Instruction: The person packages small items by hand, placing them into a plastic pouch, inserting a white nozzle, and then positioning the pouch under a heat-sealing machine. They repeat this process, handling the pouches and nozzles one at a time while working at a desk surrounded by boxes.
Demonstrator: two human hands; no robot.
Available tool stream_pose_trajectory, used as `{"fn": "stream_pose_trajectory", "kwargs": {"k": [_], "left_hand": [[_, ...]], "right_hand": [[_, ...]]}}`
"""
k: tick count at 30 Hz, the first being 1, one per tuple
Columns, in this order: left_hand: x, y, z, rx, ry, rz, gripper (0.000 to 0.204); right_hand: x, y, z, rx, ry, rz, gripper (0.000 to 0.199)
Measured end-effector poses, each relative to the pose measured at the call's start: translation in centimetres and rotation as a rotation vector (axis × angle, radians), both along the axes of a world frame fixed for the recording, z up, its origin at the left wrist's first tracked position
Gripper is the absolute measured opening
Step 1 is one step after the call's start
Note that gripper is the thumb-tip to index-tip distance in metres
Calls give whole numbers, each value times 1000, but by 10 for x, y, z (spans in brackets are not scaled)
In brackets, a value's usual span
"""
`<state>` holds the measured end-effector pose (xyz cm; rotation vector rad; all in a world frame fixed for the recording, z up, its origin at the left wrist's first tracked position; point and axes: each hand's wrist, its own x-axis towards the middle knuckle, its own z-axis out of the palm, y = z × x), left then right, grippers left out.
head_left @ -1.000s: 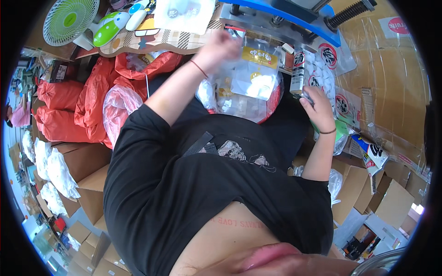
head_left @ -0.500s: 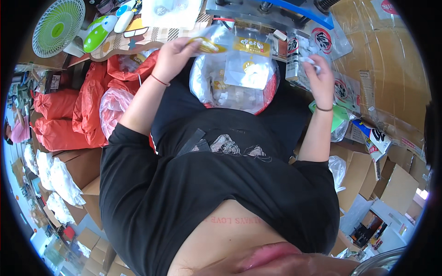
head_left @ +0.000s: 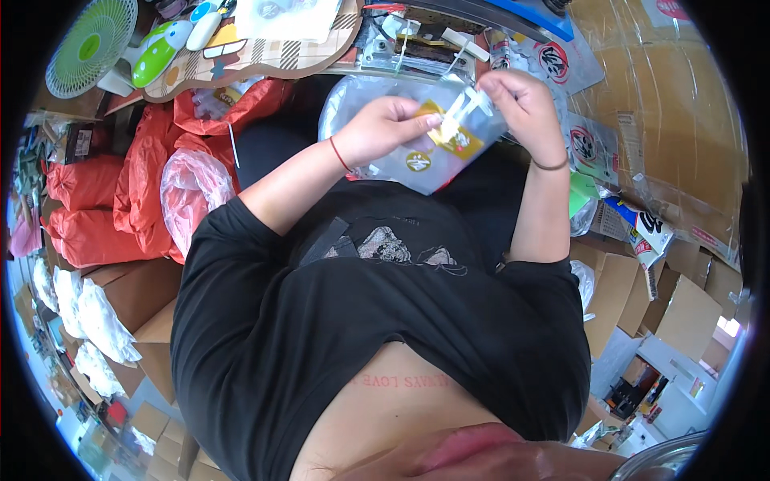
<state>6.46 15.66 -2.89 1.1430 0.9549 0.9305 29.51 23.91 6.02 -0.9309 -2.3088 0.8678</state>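
At lap level, head view: both hands meet over a clear plastic bag (head_left: 417,152) held in front of the torso.
Left hand (head_left: 385,128): fingers closed in a pinch on the bag's upper left part, thumb and fingertips pressed on the film beside a yellow label (head_left: 449,136).
Right hand (head_left: 521,100): fingers curled shut on the bag's top right corner, at a white strip (head_left: 465,104) that sticks out near the opening.
Bag position: between the two hands, above the lap, just below the edge of the machine (head_left: 417,40) on the work surface.
Bag axis: long side runs from lower left to upper right, tilted; the opening end points toward the right hand.
Nearer hand: the right hand sits at the opening end; the left hand sits at the middle of the bag.
Bag appearance: transparent, slightly crumpled film with glare; yellow label and a small round mark on its face; contents cannot be made out.
Surroundings: red bags (head_left: 104,208) lie well to the left; a green fan (head_left: 88,44) stands at the far upper left; cardboard boxes (head_left: 642,297) sit to the right.
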Motion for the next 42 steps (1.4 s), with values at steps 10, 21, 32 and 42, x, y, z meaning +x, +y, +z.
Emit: {"fn": "stream_pose_trajectory", "kwargs": {"k": [10, 21, 32, 42], "left_hand": [[-7, 10, 9, -201, -293, -140, 25], [-77, 75, -11, 55, 167, 440, 49], [-152, 28, -16, 854, 1292, 306, 38], [-53, 9, 20, 306, 602, 82, 28]], "right_hand": [[38, 3, -4, -204, 250, -304, 30], [36, -18, -39, -115, 30, -289, 25], [58, -10, -32, -123, 408, -562, 22], [-30, -19, -14, -64, 366, -239, 17]]}}
